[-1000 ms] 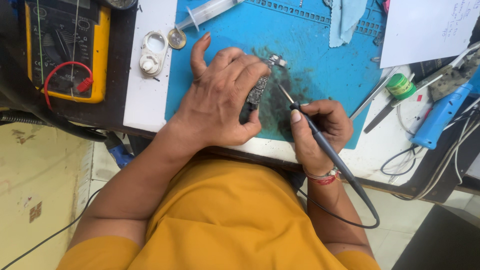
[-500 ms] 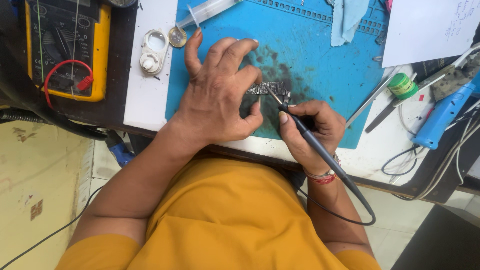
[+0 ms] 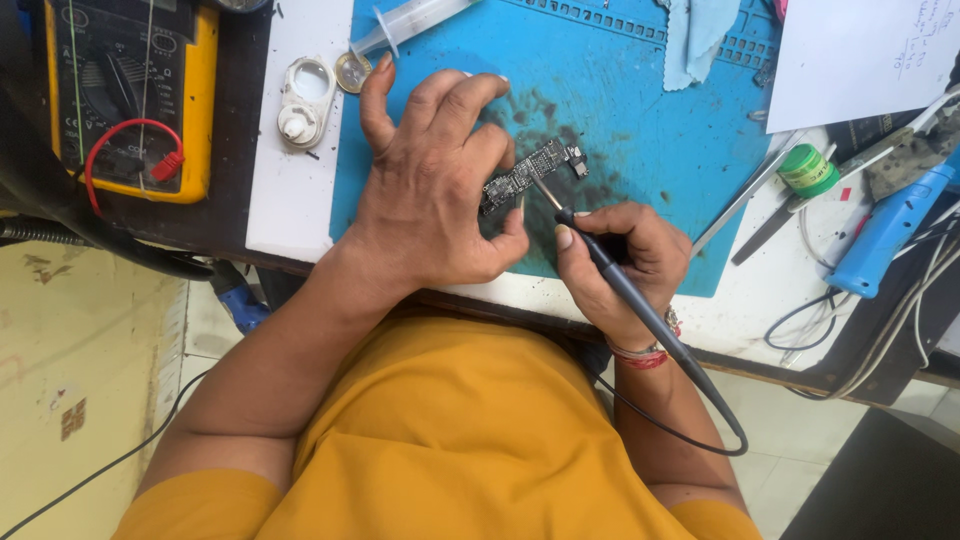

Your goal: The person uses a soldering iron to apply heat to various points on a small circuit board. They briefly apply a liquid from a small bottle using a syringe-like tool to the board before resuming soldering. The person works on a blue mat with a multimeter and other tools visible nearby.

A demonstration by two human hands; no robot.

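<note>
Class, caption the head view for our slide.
Left hand steadies a small circuit board while right hand applies a soldering iron.

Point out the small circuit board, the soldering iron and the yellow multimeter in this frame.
circuit board (image 3: 535,170), head view, on the bare component side right of the left hand's fingers.
soldering iron (image 3: 640,305), head view, on the dark handle below the right hand.
yellow multimeter (image 3: 205,110), head view, on the right yellow edge of its case.

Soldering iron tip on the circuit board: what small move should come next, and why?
Probably keep the tip steady on that spot. The right hand holds the soldering iron with its tip on the small circuit board, which the left hand pins against the blue mat.
</note>
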